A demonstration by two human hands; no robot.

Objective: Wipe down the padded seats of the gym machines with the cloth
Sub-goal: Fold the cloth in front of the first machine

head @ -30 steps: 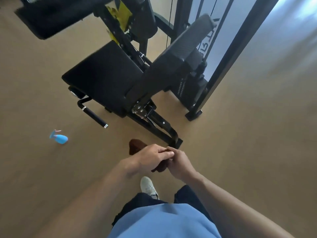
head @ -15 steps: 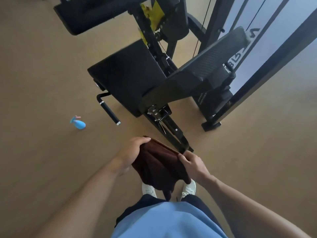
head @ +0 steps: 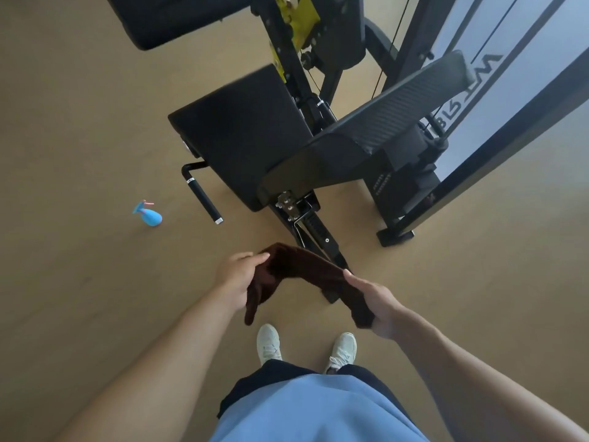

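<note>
Cloth: the dark brown cloth [head: 306, 275] hung in the air between both hands, low in the view at about 6 o'clock from the seat and well apart from it, sagging in the middle with an end drooping below each hand.
Left hand: the left hand [head: 237, 277] had its fingers curled over the cloth's left end, gripping it from above.
Right hand: the right hand [head: 377, 301] gripped the other end, fingers wrapped round the bunched fabric.
Why held so: probably to pull the cloth out wide, so that a flat face would meet the pad rather than a wad.
Seat: the black padded seat [head: 242, 135] lay level at about 12 o'clock from the hands, untouched, with nothing on it.
Back pad: a long ribbed back pad [head: 392, 113] slanted up towards 2 o'clock from the seat's near corner, so reaching the seat looked easier from its left side.
Upper pad: another black pad [head: 178, 17] sat at 11 o'clock, near the top edge.
Spray bottle: a small blue spray bottle [head: 149, 215] lay on its side at about 10 o'clock from the hands, well apart from them.
Floor: plain tan floor [head: 79, 122], smooth and matt; whether it was carpet or vinyl could not be told.
Room: black frame uprights and cables stood at 1 o'clock against a pale lettered panel [head: 497, 68].
Stance: two white shoes [head: 269, 344] stood just short of the machine's base rail.
</note>
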